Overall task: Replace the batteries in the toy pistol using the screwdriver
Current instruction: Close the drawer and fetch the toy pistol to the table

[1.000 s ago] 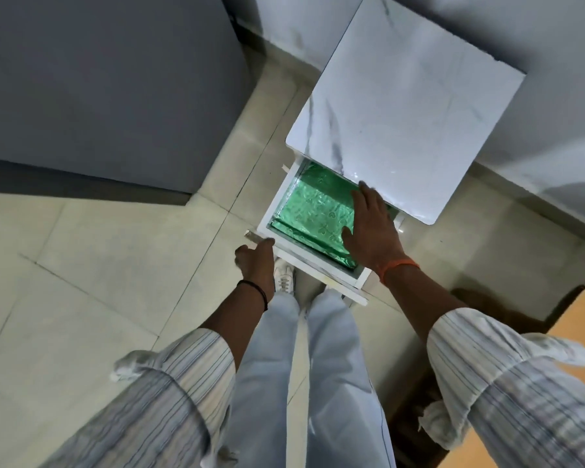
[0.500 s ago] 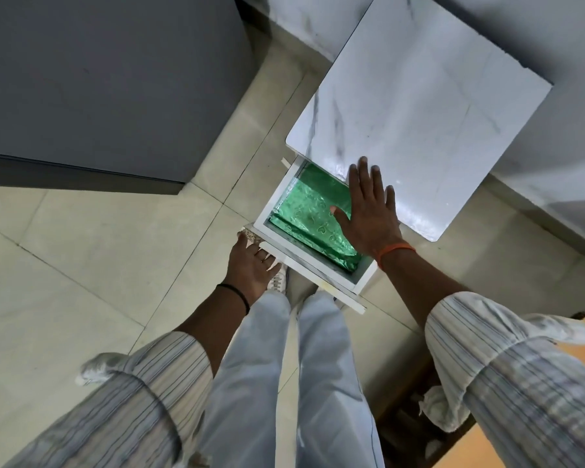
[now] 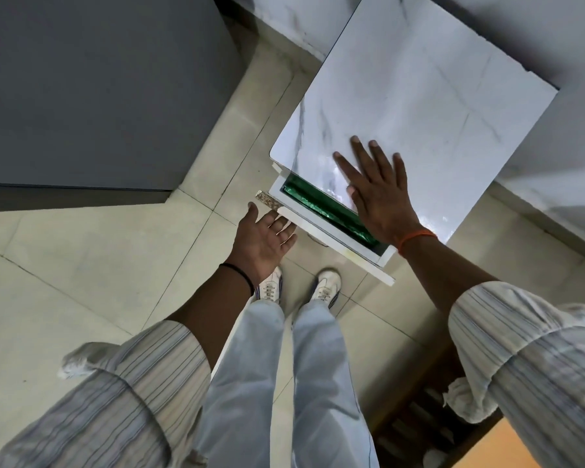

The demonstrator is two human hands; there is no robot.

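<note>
A white drawer (image 3: pixel 358 248) stands slightly out from a small cabinet with a white marble top (image 3: pixel 419 96). Only a narrow strip of its green lining (image 3: pixel 313 202) shows. My left hand (image 3: pixel 262 241) is open, palm up, its fingertips against the drawer's front panel (image 3: pixel 309 228). My right hand (image 3: pixel 377 194) lies flat with fingers spread, over the cabinet top's front edge and the drawer gap. Neither hand holds anything. No toy pistol, screwdriver or batteries are in view.
A large grey block (image 3: pixel 98 89) fills the upper left. Pale floor tiles (image 3: pixel 98 265) lie below it. My two white shoes (image 3: pixel 298 285) stand just before the drawer. A dark wooden slatted piece (image 3: pixel 419 417) and an orange surface (image 3: pixel 500 447) sit at the lower right.
The drawer has slid most of the way into the cabinet. My right hand came up out of it onto the marble top, and my left hand opened against the front panel.
</note>
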